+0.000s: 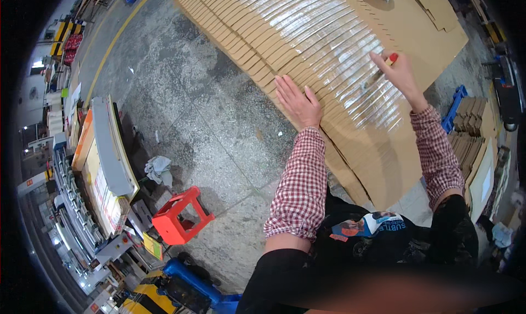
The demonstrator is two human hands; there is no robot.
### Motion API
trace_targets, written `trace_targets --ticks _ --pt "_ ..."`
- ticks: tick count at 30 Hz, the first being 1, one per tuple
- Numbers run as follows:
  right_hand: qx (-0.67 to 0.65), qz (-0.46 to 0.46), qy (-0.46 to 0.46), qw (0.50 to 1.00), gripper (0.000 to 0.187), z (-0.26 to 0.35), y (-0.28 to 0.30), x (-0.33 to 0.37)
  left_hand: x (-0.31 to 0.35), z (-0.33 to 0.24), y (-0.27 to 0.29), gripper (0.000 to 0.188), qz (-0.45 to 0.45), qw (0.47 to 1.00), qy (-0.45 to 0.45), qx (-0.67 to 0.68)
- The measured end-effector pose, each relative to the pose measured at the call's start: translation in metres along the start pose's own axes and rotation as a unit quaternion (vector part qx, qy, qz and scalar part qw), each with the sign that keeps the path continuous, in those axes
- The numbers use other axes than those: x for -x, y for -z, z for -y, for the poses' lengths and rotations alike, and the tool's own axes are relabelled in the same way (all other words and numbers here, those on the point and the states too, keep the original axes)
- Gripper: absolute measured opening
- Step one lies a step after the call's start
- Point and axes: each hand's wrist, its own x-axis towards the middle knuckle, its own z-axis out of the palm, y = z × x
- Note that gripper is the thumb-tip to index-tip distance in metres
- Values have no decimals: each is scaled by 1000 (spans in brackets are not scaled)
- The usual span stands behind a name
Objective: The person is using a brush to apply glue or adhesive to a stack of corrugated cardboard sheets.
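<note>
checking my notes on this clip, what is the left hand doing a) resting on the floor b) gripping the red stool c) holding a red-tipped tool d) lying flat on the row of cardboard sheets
d: the left hand lies palm down, fingers spread, on the row of overlapped cardboard sheets, while the right hand holds the red-tipped tool over the clear tape strips; the red stool stands apart on the floor.

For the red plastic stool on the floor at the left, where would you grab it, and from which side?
The red stool lies tipped over on the concrete floor, legs and crossbars exposed. Probably best to take a crossbar between two legs, or the seat's rim, reaching down from above: the bars look thin enough to close fingers around, and the flat seat gives no hold.
</note>
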Motion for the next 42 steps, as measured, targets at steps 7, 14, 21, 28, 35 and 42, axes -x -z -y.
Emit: trace_targets --ticks 7,14,21,28,35,42 --pt "-325 -120 48 937 34 24 -26 -41 2 0 -1 61 -11 1000 0 7" --pt "-136 -39 80 987 31 -28 -21 97 1 5 -5 65 -22 1000 -4 -2" --pt "-257 -105 156 948 17 32 -36 52 4 3 -3 70 -40 999 -15 -11" --pt "-159 -18 186 970 11 -15 -33 164 7 9 -9 70 -42 999 -21 -5" --pt "-185 -103 156 965 7 -3 -21 164 7 5 -5 69 -47 999 -19 13" --pt "-138 -33 135 981 5 -50 -27 235 9 8 -10 63 -47 998 -9 42"
